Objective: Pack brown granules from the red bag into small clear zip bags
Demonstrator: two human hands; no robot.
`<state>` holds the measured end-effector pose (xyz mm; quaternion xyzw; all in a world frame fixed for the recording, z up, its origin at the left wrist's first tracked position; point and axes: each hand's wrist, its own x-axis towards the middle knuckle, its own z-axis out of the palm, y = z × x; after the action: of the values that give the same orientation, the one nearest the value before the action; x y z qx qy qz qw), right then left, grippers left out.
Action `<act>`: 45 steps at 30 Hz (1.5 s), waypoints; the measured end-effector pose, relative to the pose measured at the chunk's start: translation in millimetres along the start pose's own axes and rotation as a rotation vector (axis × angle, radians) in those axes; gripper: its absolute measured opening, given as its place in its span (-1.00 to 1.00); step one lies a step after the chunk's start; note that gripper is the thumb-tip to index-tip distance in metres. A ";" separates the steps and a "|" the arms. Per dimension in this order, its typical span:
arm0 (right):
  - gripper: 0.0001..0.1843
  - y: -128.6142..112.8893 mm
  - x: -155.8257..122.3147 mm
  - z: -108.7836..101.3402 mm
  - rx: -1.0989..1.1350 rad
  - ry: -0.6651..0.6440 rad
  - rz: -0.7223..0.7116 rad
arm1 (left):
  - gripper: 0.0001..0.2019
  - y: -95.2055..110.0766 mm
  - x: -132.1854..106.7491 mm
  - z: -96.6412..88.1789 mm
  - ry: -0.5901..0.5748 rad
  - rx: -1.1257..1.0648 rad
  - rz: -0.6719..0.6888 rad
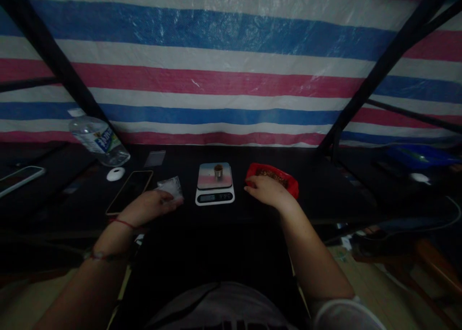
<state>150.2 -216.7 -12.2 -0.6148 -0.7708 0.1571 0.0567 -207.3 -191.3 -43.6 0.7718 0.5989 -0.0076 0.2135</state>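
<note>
A white digital scale (215,196) stands in front of me. On its shiny plate sits a small metal cup (218,172) with brown contents on top. To the left, my left hand (159,204) has its fingers curled over small clear plastic bags (171,186), which partly show beyond the thumb. My right hand (265,189) lies over the near left side of a red bag (293,188), fingers stretched out and a little apart. Inside that bag are brown grains (276,177), partly covered by the hand.
A phone (132,190), a white oval object (115,174) and a flat clear bag (155,158) lie left on the black table (216,219). A large plastic bottle (99,139) stands behind. Another phone (19,178) lies far left, a blue item (420,155) far right. Black posts flank a striped sheet.
</note>
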 end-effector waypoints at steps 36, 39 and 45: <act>-0.61 -9.3 14.5 26.6 0.022 -0.069 -0.049 | -0.52 -15.1 20.9 39.9 0.353 0.034 0.121; -0.61 -10.3 14.8 27.2 0.030 -0.064 -0.040 | -0.54 -16.1 20.9 39.8 0.364 0.012 0.132; -0.63 -13.2 15.0 30.0 0.006 -0.070 -0.045 | -0.62 -14.5 18.0 37.0 0.372 -0.021 0.159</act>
<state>126.0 -210.0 -38.1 -0.5912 -0.7856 0.1793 0.0351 -206.6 -184.5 -86.6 0.8025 0.5653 0.1582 0.1073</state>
